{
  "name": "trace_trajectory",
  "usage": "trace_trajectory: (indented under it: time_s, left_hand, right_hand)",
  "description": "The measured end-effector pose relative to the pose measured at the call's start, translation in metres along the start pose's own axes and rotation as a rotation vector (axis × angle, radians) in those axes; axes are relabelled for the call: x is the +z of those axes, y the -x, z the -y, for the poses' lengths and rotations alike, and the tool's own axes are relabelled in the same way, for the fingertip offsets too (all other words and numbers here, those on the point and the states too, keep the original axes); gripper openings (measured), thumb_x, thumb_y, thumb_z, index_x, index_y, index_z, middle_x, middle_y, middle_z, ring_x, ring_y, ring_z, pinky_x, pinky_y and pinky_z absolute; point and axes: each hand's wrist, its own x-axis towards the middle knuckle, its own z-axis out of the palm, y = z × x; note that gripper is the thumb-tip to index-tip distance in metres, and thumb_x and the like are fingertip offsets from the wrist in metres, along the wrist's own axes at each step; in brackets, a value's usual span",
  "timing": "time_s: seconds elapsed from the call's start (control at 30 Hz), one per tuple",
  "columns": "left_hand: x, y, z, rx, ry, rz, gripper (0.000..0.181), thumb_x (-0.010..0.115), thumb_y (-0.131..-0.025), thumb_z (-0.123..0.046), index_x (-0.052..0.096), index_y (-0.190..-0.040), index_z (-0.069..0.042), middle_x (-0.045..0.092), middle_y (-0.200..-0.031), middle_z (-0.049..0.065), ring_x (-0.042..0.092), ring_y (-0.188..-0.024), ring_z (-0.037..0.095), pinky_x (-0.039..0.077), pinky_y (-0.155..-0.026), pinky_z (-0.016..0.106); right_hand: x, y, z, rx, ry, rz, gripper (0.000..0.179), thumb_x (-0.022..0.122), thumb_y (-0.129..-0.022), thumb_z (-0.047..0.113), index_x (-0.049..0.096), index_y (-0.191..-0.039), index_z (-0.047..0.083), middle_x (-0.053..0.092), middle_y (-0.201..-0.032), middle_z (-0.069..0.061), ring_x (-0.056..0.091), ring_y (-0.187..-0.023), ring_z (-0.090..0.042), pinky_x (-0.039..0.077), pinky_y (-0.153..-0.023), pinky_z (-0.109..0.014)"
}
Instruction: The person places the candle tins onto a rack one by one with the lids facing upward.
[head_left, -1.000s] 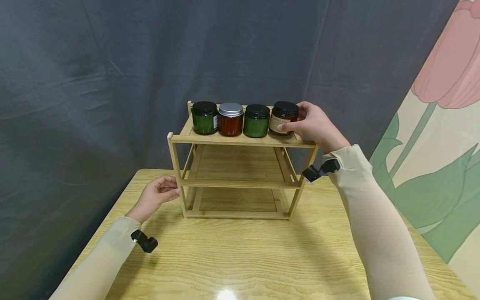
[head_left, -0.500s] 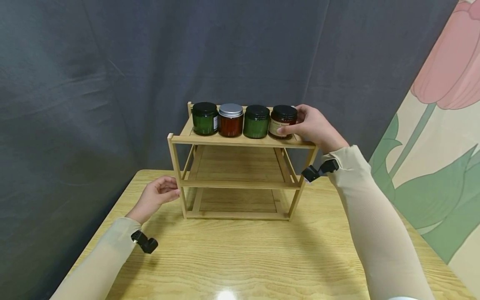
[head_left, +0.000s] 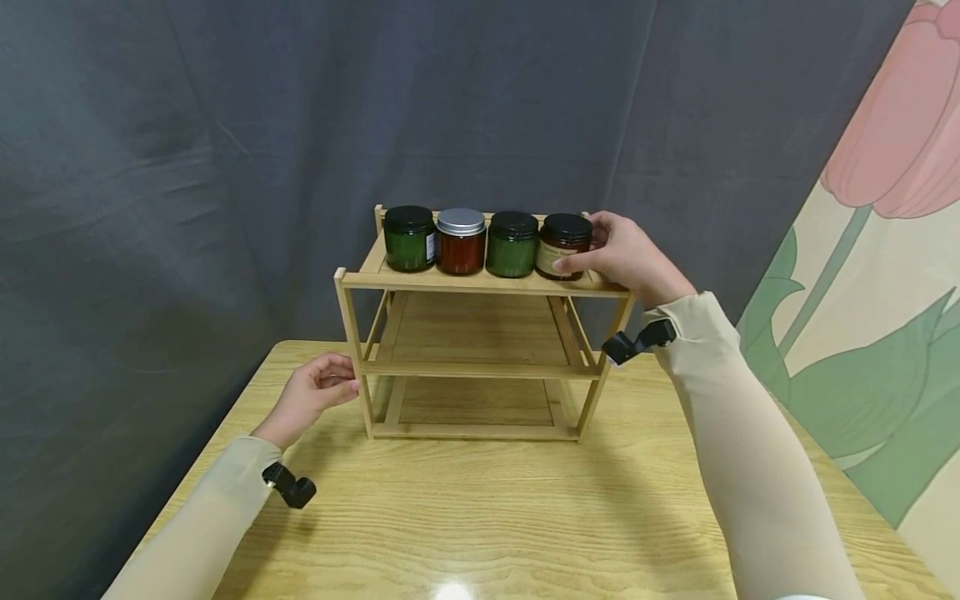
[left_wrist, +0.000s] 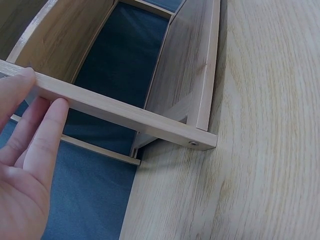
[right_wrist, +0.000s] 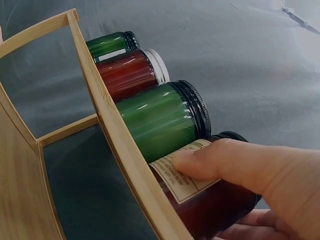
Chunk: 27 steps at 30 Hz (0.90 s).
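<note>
A light wooden three-tier shelf rack [head_left: 480, 369] stands on the table. My left hand [head_left: 311, 393] is at its front left post, thumb and fingertips pinching the post [left_wrist: 125, 114] in the left wrist view. On the top tier my right hand [head_left: 633, 257] grips an amber jar [right_wrist: 215, 210] with a black lid and a beige label. Its thumb lies across the label; the other fingers are mostly hidden behind the jar. To the left, in one row, stand a green jar [head_left: 512, 250], an amber jar with a silver lid [head_left: 461, 248] and another green jar [head_left: 408, 246].
The rack's middle tier [head_left: 480, 329] and bottom tier [head_left: 476, 402] sit below the jars. A dark curtain [head_left: 300, 125] hangs behind the wooden table [head_left: 450, 508]. On the right is a wall painted with a pink tulip [head_left: 885, 125].
My right hand has brought the labelled amber jar slightly down and left, close beside the green jar. My left hand has stayed at the post.
</note>
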Motion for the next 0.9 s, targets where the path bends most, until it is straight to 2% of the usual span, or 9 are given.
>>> trace_trajectory:
  time_s: [0.3, 0.9]
  left_hand:
    - [0.0006, 0.001, -0.0019, -0.003, -0.001, -0.006, 0.041, 0.068, -0.091, -0.012, 0.05, -0.123, 0.006, 0.061, -0.108, 0.011, 0.066, -0.092, 0.007, 0.058, -0.084, 0.024]
    - [-0.0002, 0.0007, -0.0007, -0.005, -0.002, 0.0, 0.042, 0.069, -0.091, -0.013, 0.05, -0.123, 0.005, 0.061, -0.108, 0.009, 0.066, -0.093, 0.007, 0.058, -0.085, 0.024]
  right_hand:
    - [-0.0002, 0.0001, 0.0001, 0.01, 0.017, -0.004, 0.068, 0.082, -0.078, 0.034, 0.045, -0.129, 0.009, 0.056, -0.105, -0.002, 0.045, -0.08, -0.017, 0.038, -0.069, -0.031]
    - [-0.0005, 0.0015, 0.002, 0.013, -0.014, 0.025, 0.073, 0.081, -0.08, 0.031, 0.041, -0.135, 0.006, 0.056, -0.119, -0.008, 0.047, -0.092, -0.018, 0.039, -0.079, -0.032]
